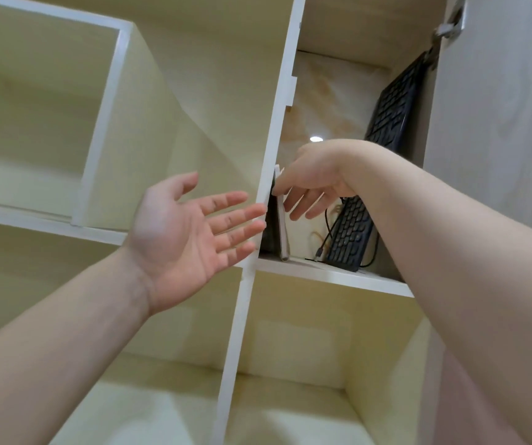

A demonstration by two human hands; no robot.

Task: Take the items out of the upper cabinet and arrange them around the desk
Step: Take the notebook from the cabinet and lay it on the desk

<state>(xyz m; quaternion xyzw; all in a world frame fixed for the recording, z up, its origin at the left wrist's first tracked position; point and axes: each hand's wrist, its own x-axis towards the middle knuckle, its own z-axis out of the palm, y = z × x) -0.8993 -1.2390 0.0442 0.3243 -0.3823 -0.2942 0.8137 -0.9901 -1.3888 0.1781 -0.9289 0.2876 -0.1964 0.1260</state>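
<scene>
Laptop (282, 220): upright on the cabinet shelf (338, 274) against the divider; thin, stiff, probably smooth and weighty.
Right hand (312, 184): fingers loosely spread at its top edge, pinch unclear.
Left hand (184, 239): flat, empty.
Hold: both long edges.

The left hand (190, 232) is being held palm up, its fingers straight and spread. The right hand (312, 178) is being extended forward on a raised arm, its fingers pointing downward.

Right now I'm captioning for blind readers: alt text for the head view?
A right hand reaches into an upper cabinet compartment, touching a thin upright tablet beside a leaning black keyboard; the open left hand waits outside.
</scene>
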